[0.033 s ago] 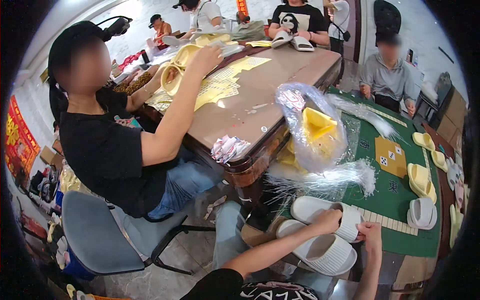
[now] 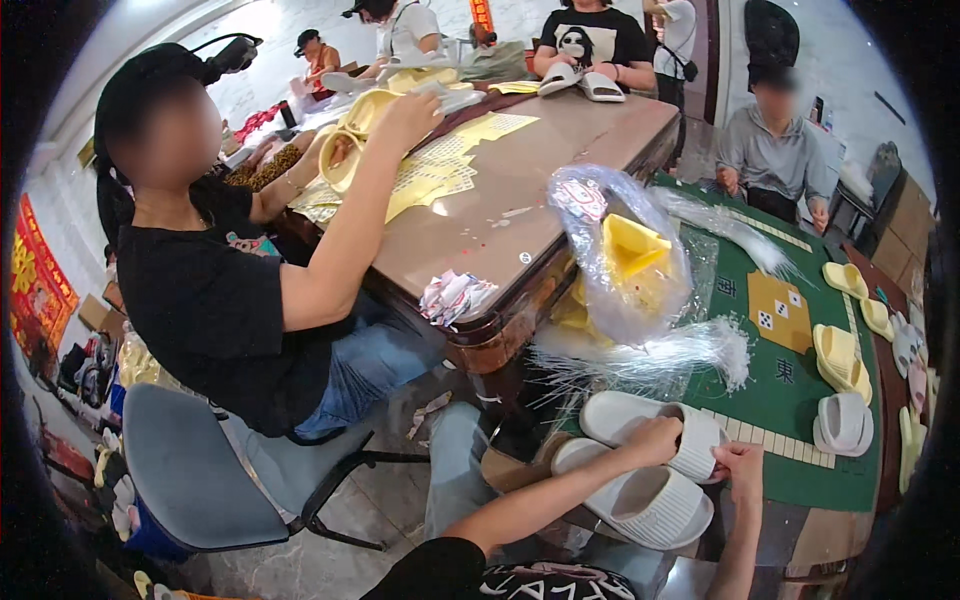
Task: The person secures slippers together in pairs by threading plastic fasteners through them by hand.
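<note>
A pair of pale grey ribbed slippers lies side by side at the near edge of the green mat. My left hand (image 2: pixel 655 441) reaches over the near slipper (image 2: pixel 655 508) and grips the far slipper (image 2: pixel 612 416) at its strap opening, the fingertips partly hidden inside. At the toe end of that same slipper, my right hand (image 2: pixel 738 464) is closed in a pinch on the strap's edge. Whether something thin is between those fingers is too small to tell. The near slipper lies under my left forearm.
Bundles of clear plastic strands (image 2: pixel 690 355) and a plastic bag with yellow pieces (image 2: pixel 640 250) lie beyond. Yellow slippers (image 2: pixel 840 355) and a grey slipper (image 2: pixel 845 425) stand on the green mat (image 2: pixel 700 285). To the left, a co-worker handles yellow slippers at a brown table (image 2: pixel 480 235), near a chair (image 2: pixel 190 470).
</note>
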{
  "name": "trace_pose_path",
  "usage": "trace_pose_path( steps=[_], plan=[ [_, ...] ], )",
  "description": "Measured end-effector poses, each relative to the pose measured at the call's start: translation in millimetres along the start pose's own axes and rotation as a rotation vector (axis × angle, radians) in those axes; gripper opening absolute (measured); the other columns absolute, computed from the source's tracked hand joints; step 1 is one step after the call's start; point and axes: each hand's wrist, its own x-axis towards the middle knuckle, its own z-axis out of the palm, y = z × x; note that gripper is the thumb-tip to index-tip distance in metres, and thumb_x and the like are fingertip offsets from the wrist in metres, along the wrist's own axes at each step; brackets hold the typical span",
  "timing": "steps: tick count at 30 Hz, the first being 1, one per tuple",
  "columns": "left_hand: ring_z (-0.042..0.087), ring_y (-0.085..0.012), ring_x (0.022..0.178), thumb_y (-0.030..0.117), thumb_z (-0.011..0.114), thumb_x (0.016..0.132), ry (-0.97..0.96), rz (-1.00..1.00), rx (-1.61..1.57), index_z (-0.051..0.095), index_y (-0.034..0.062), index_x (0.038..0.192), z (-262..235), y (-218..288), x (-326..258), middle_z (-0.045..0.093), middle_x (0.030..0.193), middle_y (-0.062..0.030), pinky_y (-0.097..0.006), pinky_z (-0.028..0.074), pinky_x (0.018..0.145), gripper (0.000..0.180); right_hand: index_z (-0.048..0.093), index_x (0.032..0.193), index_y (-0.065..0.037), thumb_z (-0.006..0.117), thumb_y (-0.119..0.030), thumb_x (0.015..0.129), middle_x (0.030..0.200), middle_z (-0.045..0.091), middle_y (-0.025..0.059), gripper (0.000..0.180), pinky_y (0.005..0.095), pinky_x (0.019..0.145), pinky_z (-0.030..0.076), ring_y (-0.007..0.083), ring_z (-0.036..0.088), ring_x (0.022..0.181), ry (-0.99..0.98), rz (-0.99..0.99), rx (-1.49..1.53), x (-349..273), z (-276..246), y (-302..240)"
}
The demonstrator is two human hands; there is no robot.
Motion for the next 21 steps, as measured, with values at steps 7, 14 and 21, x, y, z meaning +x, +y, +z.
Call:
trace_pose_path(
  steps=[7,14,21],
  plan=[
    [0.049,-0.0039,0.049,0.018,0.055,0.087,-0.182,0.01,-0.646,0.063,0.0036,0.101,-53,-6,-24,0.055,0.06,0.0001,-0.02,0.039,0.045,0.021,0.058,0.076,0.001,0.068,-0.02,0.077,0.049,0.048,0.0014,0.023,0.0215,0.035,0.031,0.0098,0.042,0.037,-0.075,-0.115,0.296,-31,-46,-3],
    [0.061,-0.032,0.073,0.01,0.056,0.077,0.099,0.116,0.371,0.063,0.0039,0.085,-76,-25,-100,0.062,0.076,-0.013,-0.04,0.048,0.065,0.012,0.058,0.067,0.003,0.067,-0.015,0.077,0.045,0.049,0.0081,0.023,0.0229,0.029,0.032,0.0128,0.042,0.032,-0.213,-0.244,0.666,-56,-70,38],
    [0.057,-0.0266,0.077,0.013,0.057,0.074,0.491,0.147,0.625,0.062,0.0062,0.074,-93,-12,-139,0.054,0.072,-0.0083,-0.039,0.047,0.063,0.009,0.063,0.067,0.008,0.056,0.005,0.063,0.055,0.059,0.0136,0.009,0.0252,0.034,0.04,0.0163,0.051,0.038,-0.173,-0.093,0.347,-65,-47,25]
  ],
)
